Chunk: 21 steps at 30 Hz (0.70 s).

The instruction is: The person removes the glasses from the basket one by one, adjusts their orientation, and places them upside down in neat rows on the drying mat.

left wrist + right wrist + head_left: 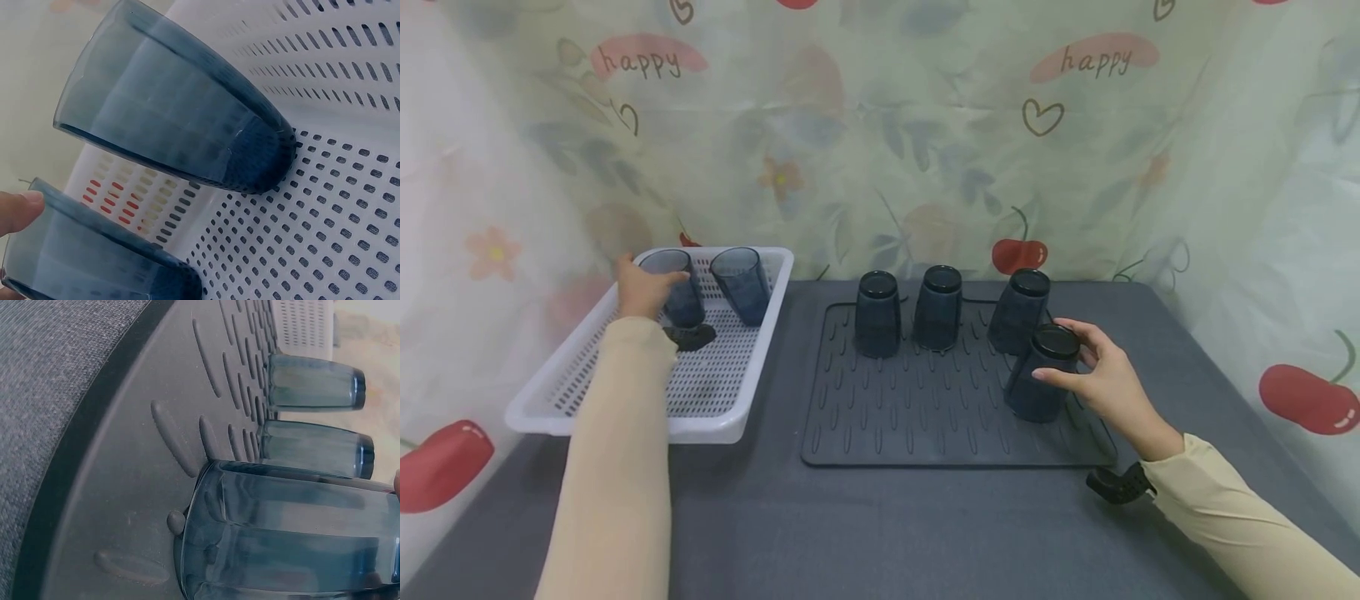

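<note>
In the head view my left hand [643,290] holds a blue-tinted drinking glass [683,302] near its rim, inside the white basket [760,367]. The left wrist view shows that glass [100,250] tilted, mouth up, with the thumb at its rim. A second glass [743,287] leans beside it, untouched. On the right, my right hand [1108,383] grips an upside-down glass [1036,387] near its upturned base, thumb and fingers on either side. In the right wrist view this glass's [294,531] mouth meets the ribbed mat; the hand is mostly out of frame.
Three more upside-down glasses, one left [877,317], one middle [938,310] and one right [1018,312], stand along the back of the dark drying mat [917,433]. Grey cloth [880,525] covers the table. A printed curtain [865,150] hangs behind and at both sides.
</note>
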Available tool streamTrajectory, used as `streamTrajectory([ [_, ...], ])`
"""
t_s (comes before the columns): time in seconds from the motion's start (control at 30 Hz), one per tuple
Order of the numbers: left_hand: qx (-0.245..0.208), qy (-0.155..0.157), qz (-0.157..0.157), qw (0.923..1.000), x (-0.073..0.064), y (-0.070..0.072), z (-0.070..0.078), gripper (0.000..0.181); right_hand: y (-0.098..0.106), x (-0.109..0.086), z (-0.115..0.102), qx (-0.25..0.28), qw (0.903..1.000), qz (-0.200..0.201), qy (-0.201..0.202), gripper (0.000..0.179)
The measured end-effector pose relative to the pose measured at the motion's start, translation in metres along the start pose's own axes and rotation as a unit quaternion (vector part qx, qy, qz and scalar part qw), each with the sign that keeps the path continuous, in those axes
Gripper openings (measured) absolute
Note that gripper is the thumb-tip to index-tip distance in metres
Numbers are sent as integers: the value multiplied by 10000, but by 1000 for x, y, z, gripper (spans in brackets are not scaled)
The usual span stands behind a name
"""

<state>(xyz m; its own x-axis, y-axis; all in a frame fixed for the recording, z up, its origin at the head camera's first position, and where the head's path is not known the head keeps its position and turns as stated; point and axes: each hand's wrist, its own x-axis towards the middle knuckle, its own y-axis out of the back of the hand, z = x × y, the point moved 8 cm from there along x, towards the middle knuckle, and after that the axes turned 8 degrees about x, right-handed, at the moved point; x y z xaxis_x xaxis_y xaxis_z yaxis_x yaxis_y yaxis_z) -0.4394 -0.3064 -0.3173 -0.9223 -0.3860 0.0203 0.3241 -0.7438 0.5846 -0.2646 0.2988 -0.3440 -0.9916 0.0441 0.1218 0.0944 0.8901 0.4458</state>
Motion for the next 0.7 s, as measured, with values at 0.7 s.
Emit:
streamTrajectory([
  [0.7, 160, -46, -132, 9998, -2, -3, 1, 95, 0, 0, 1, -20, 10000, 28, 66, 92],
])
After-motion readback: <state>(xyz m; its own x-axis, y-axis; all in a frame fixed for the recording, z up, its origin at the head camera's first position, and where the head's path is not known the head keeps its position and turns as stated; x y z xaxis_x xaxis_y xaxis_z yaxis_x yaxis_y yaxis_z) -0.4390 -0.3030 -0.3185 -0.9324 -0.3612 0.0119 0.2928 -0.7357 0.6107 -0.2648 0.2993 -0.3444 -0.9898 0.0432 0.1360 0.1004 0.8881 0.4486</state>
